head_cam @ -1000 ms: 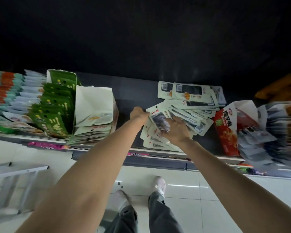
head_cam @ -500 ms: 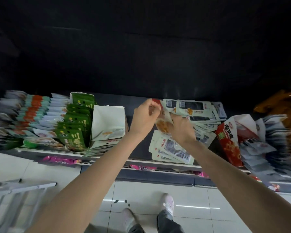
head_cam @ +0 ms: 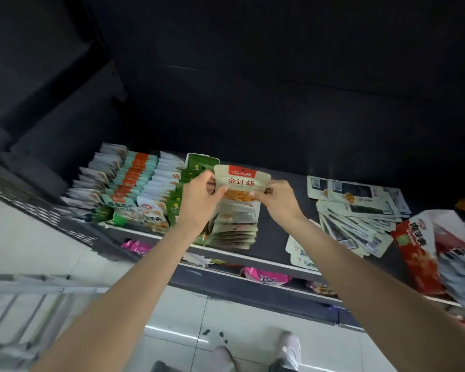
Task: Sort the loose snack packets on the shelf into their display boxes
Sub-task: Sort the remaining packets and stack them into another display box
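A beige snack packet [head_cam: 241, 181] with a red label stands upright between my hands. My left hand [head_cam: 199, 200] pinches its left edge and my right hand [head_cam: 275, 201] pinches its right edge. It sits at the back of a row of like beige packets [head_cam: 236, 226] in a pale display box on the dark shelf [head_cam: 282, 237]. A heap of loose white packets [head_cam: 360, 218] lies face down on the shelf to the right of my right hand.
Green packets [head_cam: 196, 163] and rows of teal, orange and white packets [head_cam: 134, 183] fill boxes to the left. A red display box [head_cam: 416, 253] with grey packets stands at the right. Pink packets [head_cam: 263, 276] lie on the lower shelf. A metal step ladder [head_cam: 24, 304] stands on the floor at the left.
Both hands lifted one beige packet out of the loose heap and carried it left to the beige box. The camera view shifted left with them.
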Motion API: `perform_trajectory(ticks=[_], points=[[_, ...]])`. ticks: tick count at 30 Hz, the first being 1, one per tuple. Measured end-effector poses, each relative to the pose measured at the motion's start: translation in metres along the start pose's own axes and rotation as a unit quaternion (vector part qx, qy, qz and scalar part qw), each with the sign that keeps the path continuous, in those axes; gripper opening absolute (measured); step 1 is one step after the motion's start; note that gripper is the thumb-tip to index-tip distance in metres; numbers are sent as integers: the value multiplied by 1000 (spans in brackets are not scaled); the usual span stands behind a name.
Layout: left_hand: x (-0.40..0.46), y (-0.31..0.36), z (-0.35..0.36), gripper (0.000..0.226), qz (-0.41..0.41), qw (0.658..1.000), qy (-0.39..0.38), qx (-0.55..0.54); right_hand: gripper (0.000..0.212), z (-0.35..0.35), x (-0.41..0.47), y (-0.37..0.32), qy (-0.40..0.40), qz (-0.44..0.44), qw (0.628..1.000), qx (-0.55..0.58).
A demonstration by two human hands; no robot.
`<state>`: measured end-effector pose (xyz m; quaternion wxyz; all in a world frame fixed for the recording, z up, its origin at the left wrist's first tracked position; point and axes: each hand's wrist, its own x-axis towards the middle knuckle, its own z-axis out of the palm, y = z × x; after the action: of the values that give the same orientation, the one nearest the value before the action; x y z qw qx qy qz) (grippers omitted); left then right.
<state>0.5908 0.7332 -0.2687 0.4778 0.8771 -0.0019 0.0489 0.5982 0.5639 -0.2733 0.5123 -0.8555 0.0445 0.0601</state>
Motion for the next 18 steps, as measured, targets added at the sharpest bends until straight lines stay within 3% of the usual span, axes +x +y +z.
perform_trajectory(ticks=[3, 6, 13, 15, 18], points=[[-5, -11, -6, 30, -3, 999, -45, -3, 10, 9, 2, 12, -29, -10, 996, -86], [-6, -8, -1, 28, 25, 993, -115, 17, 40, 3, 1, 19, -45, -11, 996, -71], [4, 32, 73, 18, 99, 983, -153, 3, 30, -52, -1, 59, 119, 49, 990, -50], [6, 45, 106, 20, 107, 977, -184, 14, 32, -73, -2, 78, 128, 92, 983, -96], [16, 53, 153, 30, 71, 967, -235, 68, 51, -103, 4, 110, 89, 158, 965, -192]])
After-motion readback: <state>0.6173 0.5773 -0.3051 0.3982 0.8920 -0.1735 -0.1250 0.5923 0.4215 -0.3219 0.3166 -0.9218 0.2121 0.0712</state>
